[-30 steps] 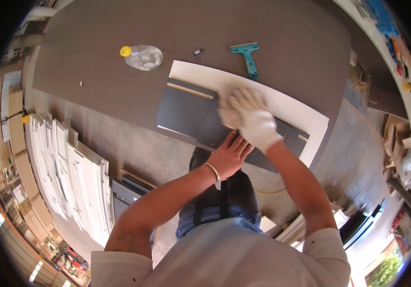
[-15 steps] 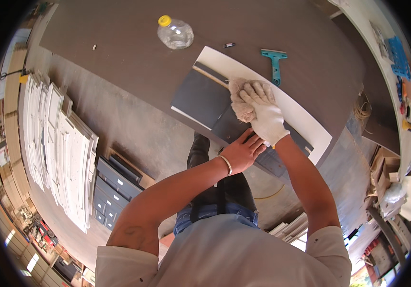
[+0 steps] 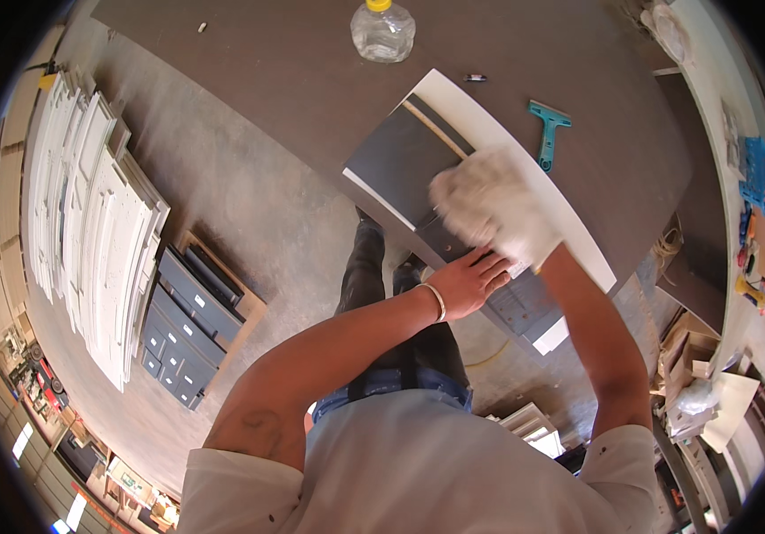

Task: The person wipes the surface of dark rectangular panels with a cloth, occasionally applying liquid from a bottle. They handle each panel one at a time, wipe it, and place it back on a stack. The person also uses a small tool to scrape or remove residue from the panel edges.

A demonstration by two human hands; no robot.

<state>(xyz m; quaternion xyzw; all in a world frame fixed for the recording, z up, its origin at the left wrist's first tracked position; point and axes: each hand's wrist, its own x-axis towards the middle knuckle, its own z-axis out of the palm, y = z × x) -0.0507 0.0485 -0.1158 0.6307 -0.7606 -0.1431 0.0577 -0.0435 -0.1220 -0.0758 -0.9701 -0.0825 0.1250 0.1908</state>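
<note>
Along the near edge of the brown worktop, I have a dark panel lying flat on a white board, which shows as a broad strip past the panel's far side. The panel is directly under my two hands and reaches out to the left of both; a pale strip runs across its left part.

My bare left hand is open, fingers extended over the panel's near edge, palm down. Just beyond it, my gloved right hand is over the panel with a beige cloth at its fingers. Both are blurred, so I cannot tell whether the fingers are closed on the cloth or just flat against it. The left fingertips come right up to the glove; whether they touch, I cannot make out.

Past the white board I see a teal scraper, a small dark object and, farther left, a clear bottle with a yellow cap.
</note>
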